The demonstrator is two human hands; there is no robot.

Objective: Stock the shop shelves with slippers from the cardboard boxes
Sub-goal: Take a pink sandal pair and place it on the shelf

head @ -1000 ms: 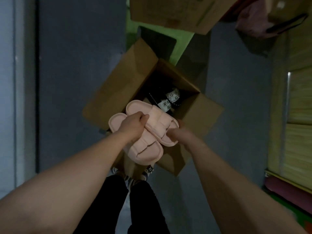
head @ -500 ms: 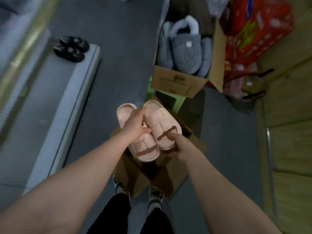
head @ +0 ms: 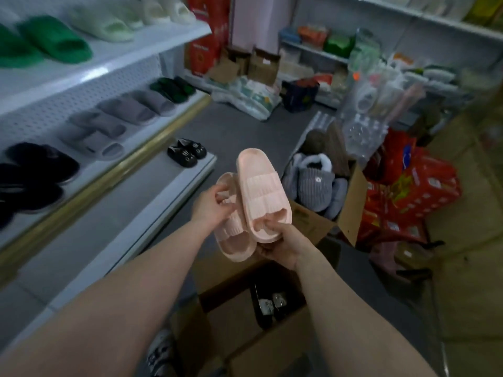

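I hold a pair of pale pink slippers (head: 258,194) in front of me, one overlapping the other. My left hand (head: 212,208) pinches the strap of the left slipper. My right hand (head: 283,243) grips the toe end of the right slipper from below. Under my arms stands an open cardboard box (head: 234,317) with black slippers (head: 268,306) inside. A second cardboard box (head: 351,213) of grey fluffy slippers (head: 313,186) sits beyond on the right. White shelves (head: 114,58) on the left carry green, grey and black slippers.
A pair of black cat-face slippers (head: 187,152) sits on the lowest white shelf ledge (head: 152,202). Red bags (head: 408,194) and clear plastic packs (head: 367,126) crowd the right side. More boxes and goods line the back wall. Grey floor (head: 245,131) lies between.
The pink slippers have come up out of the box in both hands. My view has lifted from the box and floor to the shelves on the left.
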